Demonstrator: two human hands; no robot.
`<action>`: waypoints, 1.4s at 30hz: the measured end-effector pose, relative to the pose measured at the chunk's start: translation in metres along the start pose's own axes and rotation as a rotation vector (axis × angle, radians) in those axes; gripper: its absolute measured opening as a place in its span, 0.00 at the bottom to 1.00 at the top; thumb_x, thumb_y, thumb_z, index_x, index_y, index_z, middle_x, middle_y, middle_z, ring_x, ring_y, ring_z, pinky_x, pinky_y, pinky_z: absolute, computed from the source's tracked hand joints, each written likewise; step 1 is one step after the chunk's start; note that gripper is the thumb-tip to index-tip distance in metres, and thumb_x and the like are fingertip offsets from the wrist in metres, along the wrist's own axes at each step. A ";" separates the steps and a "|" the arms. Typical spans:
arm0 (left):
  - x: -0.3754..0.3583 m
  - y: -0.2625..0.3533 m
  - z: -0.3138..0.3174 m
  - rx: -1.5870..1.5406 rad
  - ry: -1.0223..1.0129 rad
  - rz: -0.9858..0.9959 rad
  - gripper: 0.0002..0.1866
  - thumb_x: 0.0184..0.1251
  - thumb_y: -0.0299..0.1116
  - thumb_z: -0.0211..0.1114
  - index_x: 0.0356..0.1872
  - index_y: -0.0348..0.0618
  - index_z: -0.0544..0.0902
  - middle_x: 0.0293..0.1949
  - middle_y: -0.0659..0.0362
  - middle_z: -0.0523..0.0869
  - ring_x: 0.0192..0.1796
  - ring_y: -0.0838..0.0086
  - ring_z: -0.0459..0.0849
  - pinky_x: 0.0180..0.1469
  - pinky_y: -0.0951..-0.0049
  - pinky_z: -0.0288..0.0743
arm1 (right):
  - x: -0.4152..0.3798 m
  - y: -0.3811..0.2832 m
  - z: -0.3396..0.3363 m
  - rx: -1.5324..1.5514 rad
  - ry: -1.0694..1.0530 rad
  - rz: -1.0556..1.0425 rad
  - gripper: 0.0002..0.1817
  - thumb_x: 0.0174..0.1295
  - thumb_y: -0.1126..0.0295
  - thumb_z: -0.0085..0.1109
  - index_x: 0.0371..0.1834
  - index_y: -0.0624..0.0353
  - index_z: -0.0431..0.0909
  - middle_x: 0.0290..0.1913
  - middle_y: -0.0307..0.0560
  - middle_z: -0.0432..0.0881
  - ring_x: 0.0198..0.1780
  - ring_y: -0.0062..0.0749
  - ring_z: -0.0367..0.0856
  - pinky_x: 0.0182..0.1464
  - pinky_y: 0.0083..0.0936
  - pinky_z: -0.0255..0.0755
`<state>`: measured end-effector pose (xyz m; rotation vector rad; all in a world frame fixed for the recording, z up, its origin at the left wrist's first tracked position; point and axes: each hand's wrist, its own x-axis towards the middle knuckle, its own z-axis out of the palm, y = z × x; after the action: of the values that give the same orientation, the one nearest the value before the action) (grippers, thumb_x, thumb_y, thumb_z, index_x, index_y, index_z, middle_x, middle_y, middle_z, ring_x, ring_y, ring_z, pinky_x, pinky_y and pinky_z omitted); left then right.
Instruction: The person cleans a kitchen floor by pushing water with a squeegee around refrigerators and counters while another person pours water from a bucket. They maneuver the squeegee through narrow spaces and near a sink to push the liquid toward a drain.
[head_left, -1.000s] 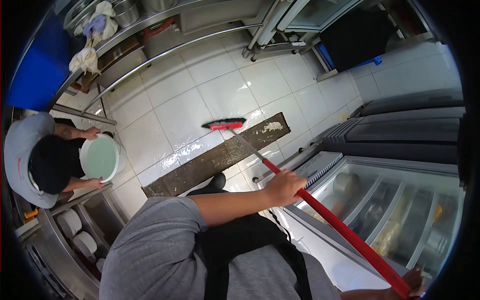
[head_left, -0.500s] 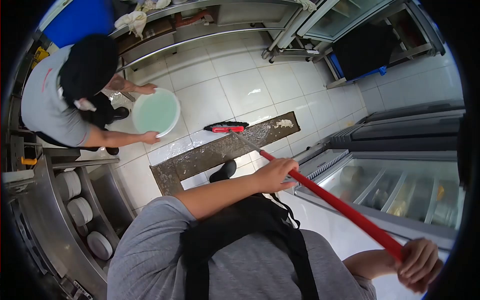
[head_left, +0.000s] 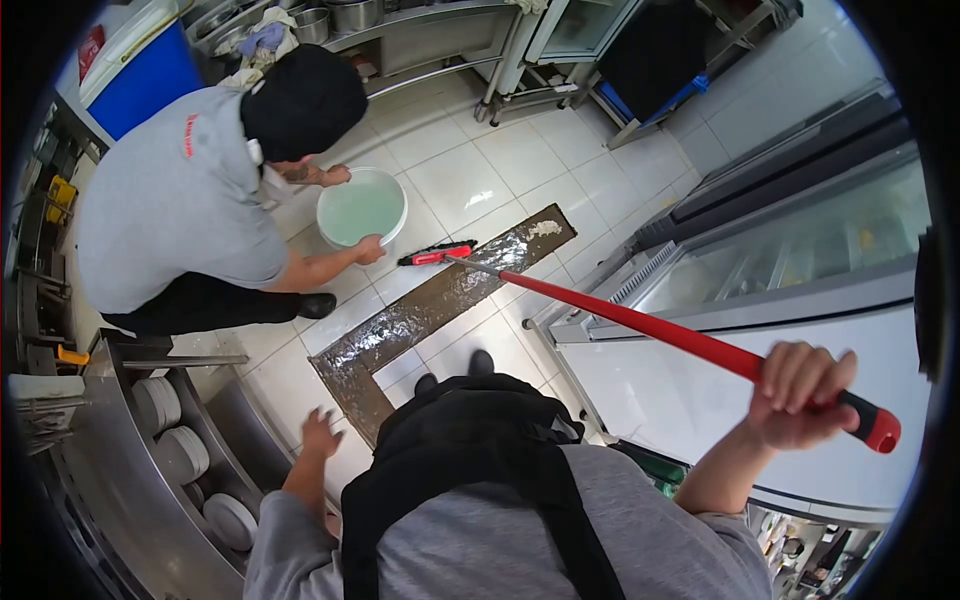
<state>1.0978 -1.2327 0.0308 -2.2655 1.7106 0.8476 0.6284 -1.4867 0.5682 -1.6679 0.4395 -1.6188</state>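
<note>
My right hand (head_left: 803, 396) grips the red handle of a broom (head_left: 630, 318) near its black-and-red end. The broom slants down to the left, and its red head with dark bristles rests on the tiles by a wet, brown floor channel (head_left: 430, 308). My left hand (head_left: 320, 436) is off the handle, low at the left, fingers apart and holding nothing. Opposite me, a co-worker (head_left: 180, 200) in a grey shirt bends forward, both hands on a round white tub (head_left: 397, 232) of pale greenish liquid. The tub is beside the broom head.
Stacked white plates (head_left: 180, 455) fill a steel shelf unit (head_left: 110, 430) on the left. A glass-fronted fridge (head_left: 740, 360) stands to the right. Behind the co-worker are a blue bin (head_left: 148, 85) and a steel counter (head_left: 440, 20). White floor tiles (head_left: 520, 150) look wet in places.
My left hand has let go of the handle and swung down left. My right hand has risen with the broom end. The co-worker has leaned in, bringing the tub closer to the channel.
</note>
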 end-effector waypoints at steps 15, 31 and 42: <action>-0.040 -0.043 0.029 -0.412 0.092 -0.403 0.26 0.62 0.46 0.64 0.54 0.35 0.79 0.52 0.41 0.82 0.56 0.50 0.79 0.60 0.60 0.72 | -0.058 -0.004 -0.011 -0.066 -0.021 -0.036 0.24 0.71 0.46 0.42 0.26 0.51 0.56 0.13 0.33 0.59 0.12 0.19 0.58 0.18 0.19 0.58; -0.049 0.318 -0.136 -0.468 0.172 0.655 0.25 0.61 0.42 0.68 0.58 0.44 0.77 0.61 0.49 0.76 0.64 0.56 0.73 0.66 0.64 0.66 | -0.141 -0.168 -0.125 0.086 -0.020 -0.172 0.24 0.68 0.50 0.52 0.20 0.51 0.57 0.10 0.34 0.64 0.08 0.16 0.63 0.10 0.14 0.62; -0.145 0.589 -0.092 -0.477 -0.183 1.450 0.19 0.54 0.41 0.73 0.43 0.45 0.80 0.45 0.52 0.81 0.49 0.56 0.80 0.51 0.62 0.73 | -0.185 -0.267 -0.165 0.253 -0.108 -0.199 0.15 0.65 0.55 0.60 0.33 0.54 0.71 0.18 0.32 0.69 0.17 0.16 0.69 0.20 0.15 0.71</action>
<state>0.5569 -1.3456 0.2969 -0.6203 3.1504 1.6814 0.3770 -1.2274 0.6145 -1.6350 0.0122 -1.6392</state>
